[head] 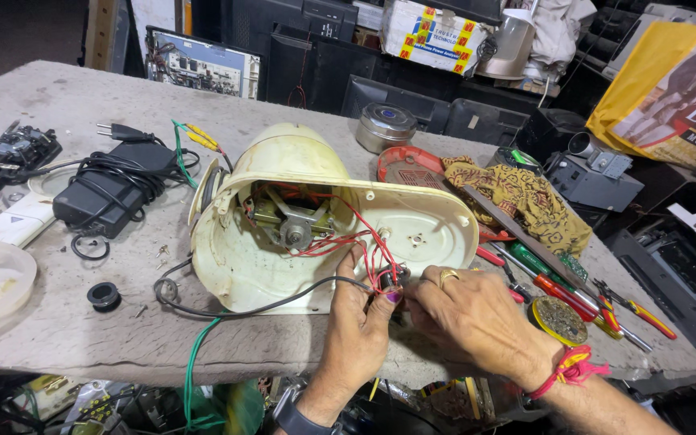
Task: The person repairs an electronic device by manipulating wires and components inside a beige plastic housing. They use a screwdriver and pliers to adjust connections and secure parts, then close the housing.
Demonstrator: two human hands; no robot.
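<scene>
Cluttered with parts, a grey workbench (66,322) fills most of the frame, dark electronics stacked behind it. At centre lies an opened cream appliance housing (283,242) on its side, its motor (292,225) and red wires (356,238) exposed. Low in the frame, just right of centre, the left hand (360,322) pinches a small dark component (392,282) at the wire ends — thumb and fingers closed on it. The right hand (469,310), wearing a ring, meets it from the right, fingertips closed on the same part. A black cable (235,310) curves left. Screwdrivers (557,286) lie at right, a black power adapter (110,189) at left, and a patterned cloth (529,197) at upper right.
</scene>
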